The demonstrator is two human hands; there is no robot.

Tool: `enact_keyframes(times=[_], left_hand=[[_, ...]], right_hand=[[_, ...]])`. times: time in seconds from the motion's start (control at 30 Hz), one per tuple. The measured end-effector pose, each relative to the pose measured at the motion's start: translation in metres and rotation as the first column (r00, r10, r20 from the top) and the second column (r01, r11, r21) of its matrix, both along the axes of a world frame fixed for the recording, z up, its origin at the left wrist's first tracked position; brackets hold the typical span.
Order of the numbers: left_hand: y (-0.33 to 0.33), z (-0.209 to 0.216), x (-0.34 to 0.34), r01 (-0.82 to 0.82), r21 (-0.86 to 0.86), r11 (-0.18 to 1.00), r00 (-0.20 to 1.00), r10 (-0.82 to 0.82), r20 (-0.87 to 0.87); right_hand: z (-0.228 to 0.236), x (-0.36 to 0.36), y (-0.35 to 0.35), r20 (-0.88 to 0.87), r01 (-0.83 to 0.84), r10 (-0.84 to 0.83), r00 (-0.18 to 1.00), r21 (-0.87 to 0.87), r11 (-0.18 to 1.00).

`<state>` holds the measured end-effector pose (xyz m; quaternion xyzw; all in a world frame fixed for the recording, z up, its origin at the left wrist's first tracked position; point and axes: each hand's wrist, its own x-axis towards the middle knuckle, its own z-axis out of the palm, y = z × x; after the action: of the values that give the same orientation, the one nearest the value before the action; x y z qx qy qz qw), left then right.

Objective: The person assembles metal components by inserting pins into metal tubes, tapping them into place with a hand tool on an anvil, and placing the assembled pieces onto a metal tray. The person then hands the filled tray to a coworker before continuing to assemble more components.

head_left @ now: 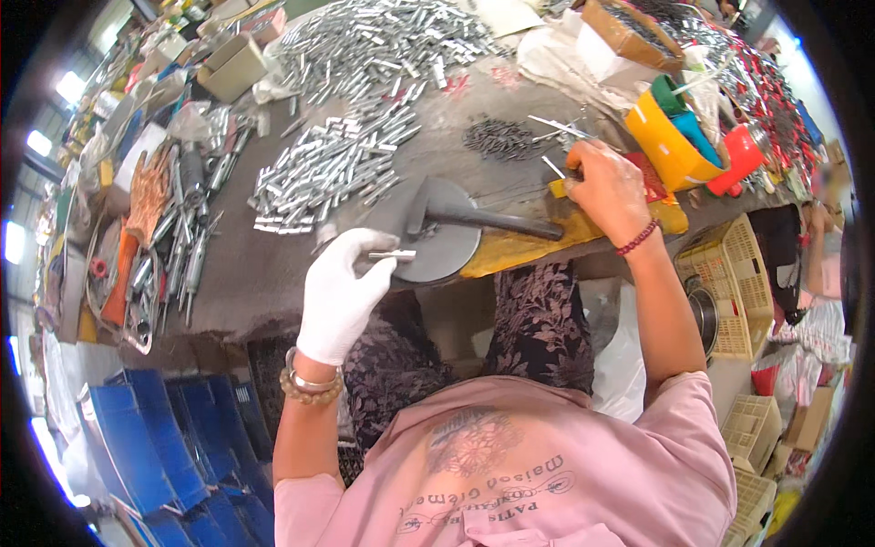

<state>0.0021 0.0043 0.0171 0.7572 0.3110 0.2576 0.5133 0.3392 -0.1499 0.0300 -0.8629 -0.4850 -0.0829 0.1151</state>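
Observation:
My left hand [342, 292], in a white glove, pinches a short silver metal tube [394, 255] at the table's front edge. My bare right hand [609, 187] is closed above a yellow cloth [519, 248]; what its fingers hold, if anything, is hidden. A small bright metal rod [552, 167] shows just left of those fingertips. Between the hands, a dark hammer [497, 221] lies with its head over a round grey metal plate [453, 257]. A heap of small dark pins [501, 139] sits beyond the hammer. Left of it spreads a pile of silver tubes [319, 173].
A larger tube pile [374, 46] covers the far table. Hand tools [187, 219] crowd the left side. At right stand a yellow container [670, 141] and a red bottle-like object [740, 159]. Below are yellow crates [725, 283] and, at left, blue boxes [141, 438].

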Motion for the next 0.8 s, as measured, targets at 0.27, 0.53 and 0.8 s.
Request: enact_keyframes(times=[0.27,0.53,0.8], left_hand=[[-0.006,0.0,-0.001,0.037,0.524,0.851,0.998,-0.005,-0.062],[-0.006,-0.001,-0.001,0.056,0.587,0.808,0.987,0.046,-0.157],[-0.005,-0.008,0.0,0.002,0.477,0.879,0.999,0.024,-0.048]], right_hand=[[0.003,-0.019,-0.004,0.024,-0.064,0.064,0.998,-0.023,0.998],[0.001,-0.029,-0.002,-0.018,-0.154,0.157,0.987,0.107,0.982],[0.001,-0.113,0.015,-0.067,-0.623,0.672,0.738,0.315,0.716]])
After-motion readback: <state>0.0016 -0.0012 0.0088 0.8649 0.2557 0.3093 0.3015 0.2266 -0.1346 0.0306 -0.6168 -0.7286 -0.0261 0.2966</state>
